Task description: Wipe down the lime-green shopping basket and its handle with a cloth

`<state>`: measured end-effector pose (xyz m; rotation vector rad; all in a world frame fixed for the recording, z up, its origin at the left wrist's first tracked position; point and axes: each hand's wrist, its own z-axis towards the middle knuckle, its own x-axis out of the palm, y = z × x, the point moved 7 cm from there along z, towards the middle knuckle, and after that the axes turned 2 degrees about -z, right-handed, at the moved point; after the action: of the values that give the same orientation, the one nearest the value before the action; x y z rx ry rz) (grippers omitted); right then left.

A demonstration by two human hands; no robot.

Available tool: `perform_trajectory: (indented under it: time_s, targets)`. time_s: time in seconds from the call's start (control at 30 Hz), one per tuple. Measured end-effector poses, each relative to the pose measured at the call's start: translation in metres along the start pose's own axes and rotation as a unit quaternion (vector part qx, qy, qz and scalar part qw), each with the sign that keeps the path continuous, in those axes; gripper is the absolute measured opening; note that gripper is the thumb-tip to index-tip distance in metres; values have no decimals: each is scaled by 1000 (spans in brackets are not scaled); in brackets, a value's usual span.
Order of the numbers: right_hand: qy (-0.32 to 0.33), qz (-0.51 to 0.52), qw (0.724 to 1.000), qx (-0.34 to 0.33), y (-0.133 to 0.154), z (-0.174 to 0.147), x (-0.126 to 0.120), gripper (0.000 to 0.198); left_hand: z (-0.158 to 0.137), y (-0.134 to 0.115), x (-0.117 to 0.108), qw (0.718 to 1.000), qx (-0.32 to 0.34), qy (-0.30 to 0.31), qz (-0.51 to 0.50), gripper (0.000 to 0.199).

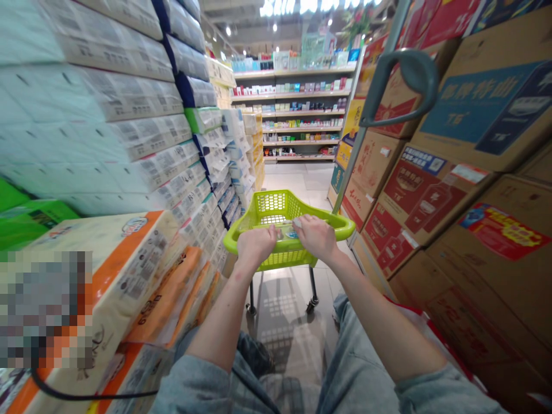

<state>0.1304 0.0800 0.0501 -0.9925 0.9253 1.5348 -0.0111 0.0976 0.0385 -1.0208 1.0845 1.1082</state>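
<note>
While both hands held on to the green cart (287,260), it stood right in front of the person, over the shiny floor (284,290). The left hand (257,246) was wrapped around the handle (288,244) on one side, and the right hand (317,234) was wrapped around it on the other, so each grip was closed on it and not wide. The hands were close together near the middle. That looked fine for going straight, but more room between them would likely have made turning easier. The lane was tight. Tall piles of paper packs (146,103) rose on the left, and big cardboard boxes (422,195) were stacked on the right. A gray pole (352,167) slanted up by the cart's right rim, and it was hard to tell if the two were joined. The best way was probably to push slow and even, with both arms giving the same push, and to keep the rim off the packs and boxes. Feet needed care too, since the back wheels (313,305) were near the legs (362,345). Far ahead, shelves (302,95) ran across, so room to stop made sense.
</note>
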Motion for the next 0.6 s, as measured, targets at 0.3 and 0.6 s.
perform_trajectory:
  time_s: [0.3, 0.6]
  targets:
    - [47, -3, 997, -60, 14, 8, 1, 38, -4, -5, -1, 1000, 1, -15, 9, 66]
    - [85, -9, 996, -9, 6, 23, 6, 48, -6, -8, 1, 999, -6, -30, -16, 62]
